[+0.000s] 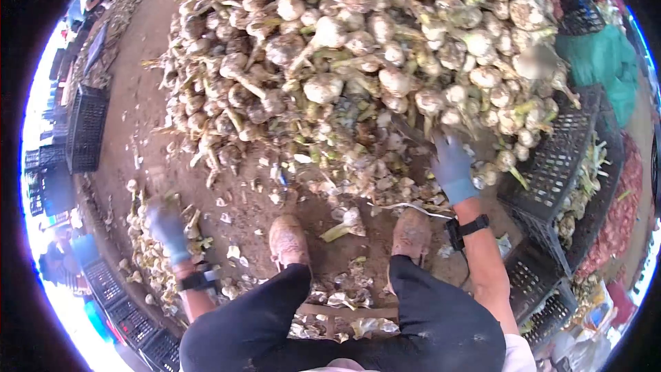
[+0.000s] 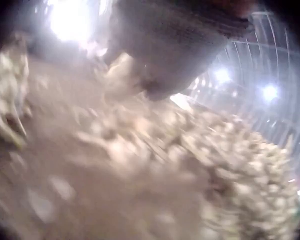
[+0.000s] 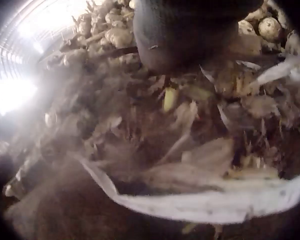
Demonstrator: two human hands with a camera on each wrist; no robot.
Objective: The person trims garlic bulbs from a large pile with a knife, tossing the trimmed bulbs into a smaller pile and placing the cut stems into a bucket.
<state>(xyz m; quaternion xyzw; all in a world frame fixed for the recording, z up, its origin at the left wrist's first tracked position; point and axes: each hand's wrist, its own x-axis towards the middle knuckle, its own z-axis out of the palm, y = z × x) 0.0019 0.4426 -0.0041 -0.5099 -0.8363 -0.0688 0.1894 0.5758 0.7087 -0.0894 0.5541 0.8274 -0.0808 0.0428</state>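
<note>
My gloved left hand (image 1: 167,231), blurred, is over a small heap of trimmed garlic (image 1: 148,251) on the ground at the left. In the left wrist view a pale garlic bulb (image 2: 122,75) shows between the glove's thumb side and fingers, its outline smeared. My gloved right hand (image 1: 452,169) is at the near edge of the big garlic pile (image 1: 323,86), right of centre. It grips a knife whose dark blade (image 1: 411,131) points left toward the pile; the handle is hidden in the glove. Below that hand lie dry skins and a long white strip (image 3: 205,207).
Black crates (image 1: 551,165) holding garlic stalks stand close on the right, beside a green sheet (image 1: 599,65) and red net sacks (image 1: 613,213). More crates (image 1: 87,127) stand on the left. A single bulb with stalk (image 1: 348,225) lies between the shoes (image 1: 288,241).
</note>
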